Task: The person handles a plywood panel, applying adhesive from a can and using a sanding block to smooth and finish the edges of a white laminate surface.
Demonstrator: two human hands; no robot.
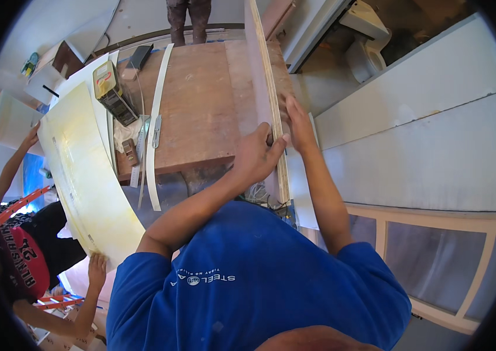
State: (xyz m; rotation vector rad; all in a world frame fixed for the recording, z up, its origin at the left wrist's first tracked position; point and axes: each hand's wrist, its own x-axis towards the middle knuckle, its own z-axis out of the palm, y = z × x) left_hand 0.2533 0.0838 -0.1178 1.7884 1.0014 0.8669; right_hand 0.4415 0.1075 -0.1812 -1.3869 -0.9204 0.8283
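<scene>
Far left, a co-worker's hand holds a yellowed sheet. Our left hand pinches the upright plywood board at its near edge; right hand presses flat, fingers spread, against it. Workbench behind.

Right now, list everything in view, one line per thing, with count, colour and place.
plywood board: one, pale brown, standing on edge across the workbench, held by both hands
workbench: one, reddish-brown top, centre
laminate sheet: one, yellowish-white, curved, left, held by a co-worker's hands
white strip: one, long and thin, on the workbench's left side
tin can: one, yellow and dark, rectangular, upper left
co-worker: one, red and black shirt, lower left
standing person's legs: one pair, dark, top centre
toilet: one, white, upper right
left hand: gripping the board's edge
right hand: flat against the board
</scene>
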